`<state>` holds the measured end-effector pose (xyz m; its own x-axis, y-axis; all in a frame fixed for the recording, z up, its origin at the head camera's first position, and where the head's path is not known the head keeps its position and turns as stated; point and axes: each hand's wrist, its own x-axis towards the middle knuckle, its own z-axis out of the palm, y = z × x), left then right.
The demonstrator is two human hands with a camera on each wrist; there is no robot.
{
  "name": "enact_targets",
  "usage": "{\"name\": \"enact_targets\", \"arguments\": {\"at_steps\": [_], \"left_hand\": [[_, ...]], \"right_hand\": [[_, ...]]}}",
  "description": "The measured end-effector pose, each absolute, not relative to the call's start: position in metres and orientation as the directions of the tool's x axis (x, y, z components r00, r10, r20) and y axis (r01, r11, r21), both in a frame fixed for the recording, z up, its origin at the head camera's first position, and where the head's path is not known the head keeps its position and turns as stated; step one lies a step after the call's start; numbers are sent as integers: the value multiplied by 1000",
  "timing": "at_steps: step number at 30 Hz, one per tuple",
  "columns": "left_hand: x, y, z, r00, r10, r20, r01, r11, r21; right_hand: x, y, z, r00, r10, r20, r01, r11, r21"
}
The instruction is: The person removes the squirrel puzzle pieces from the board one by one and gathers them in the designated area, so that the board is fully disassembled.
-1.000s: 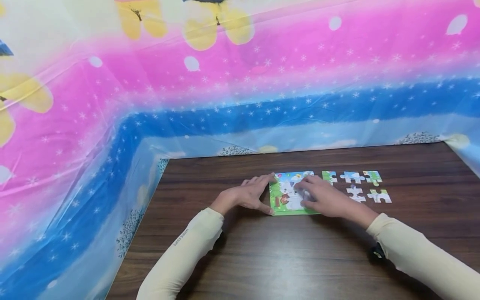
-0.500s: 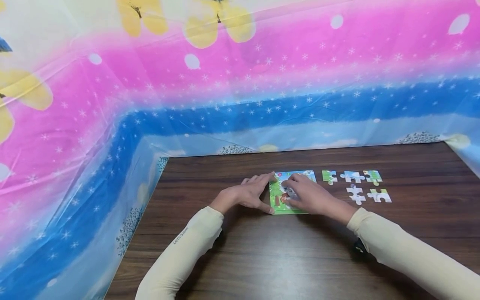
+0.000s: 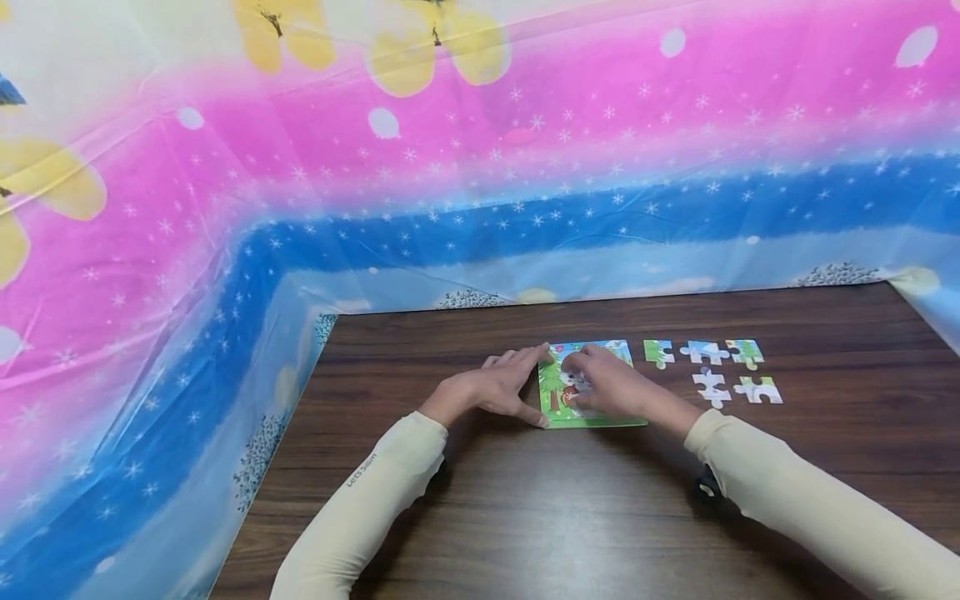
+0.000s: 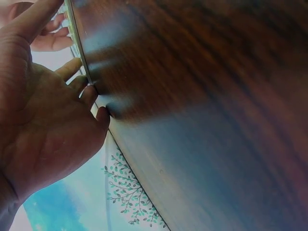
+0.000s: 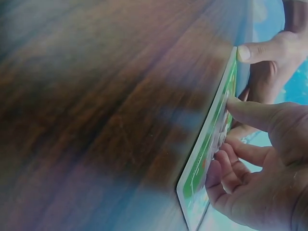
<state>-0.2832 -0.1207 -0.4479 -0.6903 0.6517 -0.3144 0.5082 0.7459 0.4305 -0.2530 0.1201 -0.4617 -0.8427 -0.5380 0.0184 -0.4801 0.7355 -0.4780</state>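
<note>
A square picture puzzle (image 3: 555, 383) with green trees and a white cartoon animal lies flat on the table. My left hand (image 3: 501, 385) braces its left side, with index fingertip at the far corner and thumb at the near corner. Those fingers are spread, and the others rest on the wood in the left wrist view. Over the middle of the puzzle, my right hand (image 3: 611, 382) bends its fingers down. In the right wrist view its thumb (image 5: 245, 109) and index finger pinch a piece at the puzzle's surface, mostly hidden; the other fingers curl beside them.
Several loose jigsaw pieces lie right of the puzzle in two rows, among them a green corner piece (image 3: 658, 353) and a white piece (image 3: 711, 388). The dark wood table (image 3: 465, 500) ends at a printed pink and blue cloth (image 3: 525, 192) behind and at left.
My right hand has moved left across the puzzle, from its right part to its middle, covering more of the animal. My left hand stays at the left edge. The loose pieces have not moved.
</note>
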Motion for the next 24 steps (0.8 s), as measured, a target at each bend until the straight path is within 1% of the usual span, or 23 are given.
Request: {"name": "enact_targets", "arguments": {"at_steps": [4, 13, 24], "left_hand": [[-283, -121, -448, -690, 653, -313, 508, 744, 434], [-281, -120, -447, -693, 652, -307, 507, 744, 436], [-283, -120, -446, -690, 651, -317, 501, 745, 441]], "right_hand": [[-255, 120, -460, -853, -521, -10, -441, 732, -519], [-254, 121, -465, -867, -499, 1, -416, 722, -553], [-262, 121, -466, -854, -520, -21, -413, 700, -582]]}}
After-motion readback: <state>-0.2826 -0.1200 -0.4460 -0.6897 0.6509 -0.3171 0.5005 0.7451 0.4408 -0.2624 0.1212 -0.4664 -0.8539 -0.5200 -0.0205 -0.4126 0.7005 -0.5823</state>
